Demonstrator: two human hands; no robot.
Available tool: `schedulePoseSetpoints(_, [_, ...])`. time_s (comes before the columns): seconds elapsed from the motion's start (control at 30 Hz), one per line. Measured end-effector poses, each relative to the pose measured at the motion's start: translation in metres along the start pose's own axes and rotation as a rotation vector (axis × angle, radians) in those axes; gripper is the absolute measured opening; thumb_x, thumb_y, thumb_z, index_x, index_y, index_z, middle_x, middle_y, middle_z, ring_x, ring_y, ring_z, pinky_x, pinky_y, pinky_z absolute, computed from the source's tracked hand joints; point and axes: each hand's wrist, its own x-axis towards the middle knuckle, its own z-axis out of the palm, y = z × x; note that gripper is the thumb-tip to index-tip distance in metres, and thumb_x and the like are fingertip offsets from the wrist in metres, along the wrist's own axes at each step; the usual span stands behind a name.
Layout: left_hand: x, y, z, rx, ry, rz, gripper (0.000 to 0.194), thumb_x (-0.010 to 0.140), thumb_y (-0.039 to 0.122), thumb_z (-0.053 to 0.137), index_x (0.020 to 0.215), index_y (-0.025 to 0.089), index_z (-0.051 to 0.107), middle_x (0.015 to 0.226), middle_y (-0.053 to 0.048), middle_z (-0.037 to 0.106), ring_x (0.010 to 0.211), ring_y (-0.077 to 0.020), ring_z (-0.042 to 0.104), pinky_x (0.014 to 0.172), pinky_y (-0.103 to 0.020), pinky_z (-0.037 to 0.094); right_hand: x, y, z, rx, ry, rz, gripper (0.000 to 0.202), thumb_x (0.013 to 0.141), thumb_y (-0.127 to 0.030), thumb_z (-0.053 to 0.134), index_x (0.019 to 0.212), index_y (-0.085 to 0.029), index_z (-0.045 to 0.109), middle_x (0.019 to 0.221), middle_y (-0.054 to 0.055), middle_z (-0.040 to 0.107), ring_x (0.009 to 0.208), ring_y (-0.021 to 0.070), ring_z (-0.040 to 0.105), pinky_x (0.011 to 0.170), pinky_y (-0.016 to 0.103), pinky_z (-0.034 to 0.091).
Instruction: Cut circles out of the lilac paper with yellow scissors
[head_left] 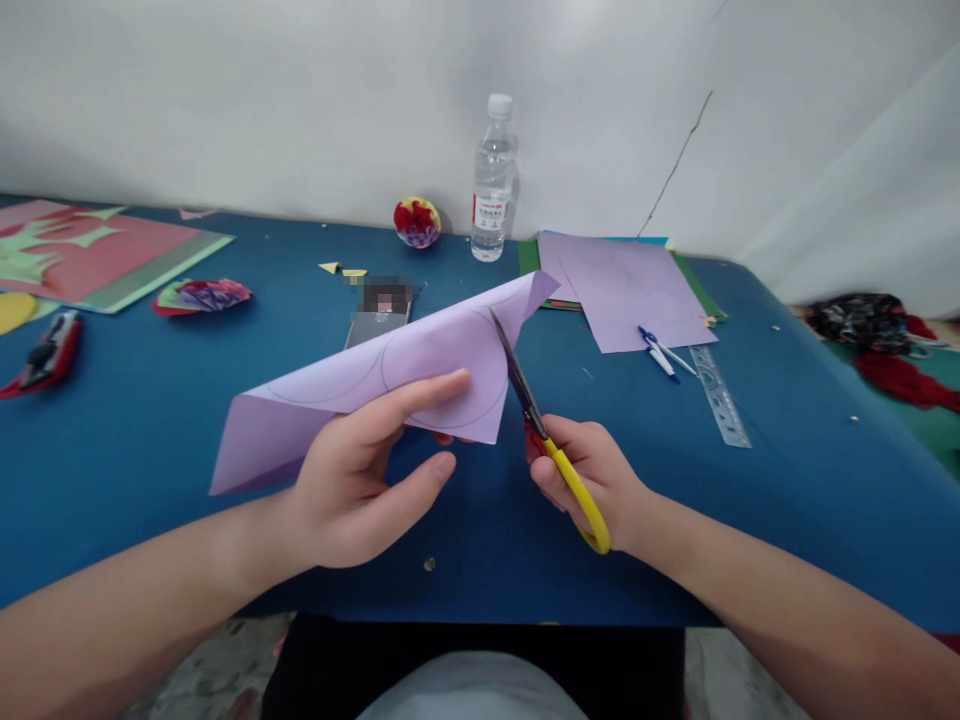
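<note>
A sheet of purple paper (352, 370) with pencilled circles is held up, tilted and curled, above the blue table. My left hand (375, 470) grips it from the near edge, index finger across its face and other fingers behind, partly hidden. In my right hand (589, 475) are scissors (559, 450) with yellow and red handles. Their dark blades lie at the paper's right part, along the drawn curve. How far the blades are apart is hard to make out.
Behind the paper lies a phone (382, 318), partly covered. A water bottle (493, 185) and a colourful paper ball (417, 222) stand by the wall. Purple sheets (630, 290), pens (660, 355) and a ruler (720, 395) are on the right; coloured paper (135, 245) and a stapler-like tool (49, 355) on the left.
</note>
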Motion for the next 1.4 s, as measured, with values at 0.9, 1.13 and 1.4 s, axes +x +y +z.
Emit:
schedulePoseSetpoints(0.9, [0.007, -0.005, -0.006, -0.010, 0.053, 0.028, 0.054, 0.093, 0.013, 0.077, 0.144, 0.032, 0.073, 0.132, -0.005, 0.082, 0.117, -0.0271, 0.080, 0.101, -0.035, 0.069, 0.001, 0.002, -0.004, -0.061, 0.019, -0.007, 0.072, 0.088, -0.093, 0.059, 0.073, -0.023, 0.051, 0.057, -0.004, 0.048, 0.051, 0.0118, 0.039, 0.046, 0.026, 0.032])
schedulePoseSetpoints(1.13, [0.011, -0.014, 0.004, -0.037, 0.348, -0.033, 0.042, 0.089, 0.025, 0.088, 0.129, 0.028, 0.079, 0.119, -0.003, 0.080, 0.104, -0.0206, 0.077, 0.082, -0.025, 0.070, 0.002, 0.001, -0.004, -0.076, 0.004, -0.018, 0.071, 0.090, -0.092, 0.058, 0.073, -0.024, 0.049, 0.059, -0.005, 0.046, 0.051, 0.0109, 0.038, 0.046, 0.027, 0.032])
schedulePoseSetpoints(1.4, [0.009, -0.005, 0.003, -0.044, 0.345, -0.109, 0.057, 0.087, 0.021, 0.090, 0.140, 0.032, 0.073, 0.135, 0.000, 0.078, 0.119, -0.0245, 0.078, 0.086, -0.025, 0.074, -0.001, 0.009, -0.003, -0.036, -0.014, -0.039, 0.070, 0.093, -0.091, 0.055, 0.079, -0.022, 0.052, 0.063, -0.004, 0.049, 0.052, 0.0115, 0.041, 0.047, 0.027, 0.033])
